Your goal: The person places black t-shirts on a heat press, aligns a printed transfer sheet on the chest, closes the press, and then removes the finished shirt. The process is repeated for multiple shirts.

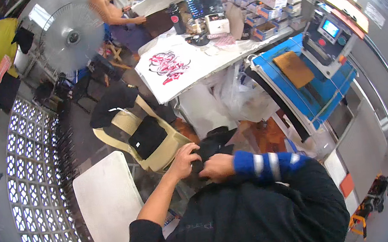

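Close in front of my body, both hands are closed on a piece of black cloth (217, 141). Its kind of garment, if it is one, cannot be made out against my black shirt. My left hand (184, 162), on a bare forearm, curls its fingers at the cloth's left side. Lower and to the right, my right hand (217, 167) is in a fist, with a blue striped sleeve at its wrist. Just beyond my left hand stands a cream plastic chair (176, 147). A folded black cloth (147, 137) lies on its seat, and another black cloth (115, 102) hangs over its backrest.
A white board (109, 200) is at the left. Ahead, a table (216, 64) bears a red-and-black printed sheet (167, 67). A heat press (328, 39) stands by a blue-covered surface (279, 78) at the right. A fan (73, 37) and another person (114, 16) are farther back.
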Available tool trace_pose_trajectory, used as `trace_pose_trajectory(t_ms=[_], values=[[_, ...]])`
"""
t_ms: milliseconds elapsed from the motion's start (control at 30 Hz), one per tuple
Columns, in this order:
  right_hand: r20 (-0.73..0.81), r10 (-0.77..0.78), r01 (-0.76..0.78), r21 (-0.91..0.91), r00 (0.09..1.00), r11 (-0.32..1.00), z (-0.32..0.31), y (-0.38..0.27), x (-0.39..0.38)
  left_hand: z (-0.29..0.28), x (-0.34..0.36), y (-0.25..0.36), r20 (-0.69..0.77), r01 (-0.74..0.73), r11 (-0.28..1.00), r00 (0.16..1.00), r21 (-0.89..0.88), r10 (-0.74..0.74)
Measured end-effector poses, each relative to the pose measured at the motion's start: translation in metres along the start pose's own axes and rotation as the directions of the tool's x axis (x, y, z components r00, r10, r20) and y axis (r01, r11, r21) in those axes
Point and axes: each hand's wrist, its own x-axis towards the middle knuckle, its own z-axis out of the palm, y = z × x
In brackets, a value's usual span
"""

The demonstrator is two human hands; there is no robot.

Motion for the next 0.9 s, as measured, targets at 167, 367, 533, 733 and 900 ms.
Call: trace_pose_trajectory(t_ms=[167, 367, 533, 733, 900], values=[[-0.571, 0.564, -0.403, 0.394, 0.596, 0.826, 0.015, -0.056, -0.142, 0.036, 0.03, 0.043, -0.135, 0.02, 0.855, 0.985, -0.518, -0.105], [-0.351, 0.936, -0.156, 0.926, -0.015, 0.345, 0.074, -0.182, -0.234, 0.12, 0.047, 0.157, -0.114, -0.342, 0.921, 0.939, -0.187, 0.325], [-0.712, 0.648, -0.771, 0.562, -0.269, 0.298, 0.127, -0.247, -0.33, 0.151, 0.078, 0.181, -0.164, -0.158, 0.862, 0.982, -0.482, 0.088], [-0.631, 0.128, -0.64, 0.723, -0.765, -0.261, 0.248, -0.322, -0.431, 0.11, 0.146, 0.261, -0.072, -0.473, 0.777, 0.869, -0.415, 0.49], [-0.201, -0.012, -0.201, 0.98, -0.98, 0.012, 0.267, -0.355, -0.494, 0.064, 0.225, 0.304, -0.014, -0.582, 0.74, 0.789, -0.338, 0.614]])
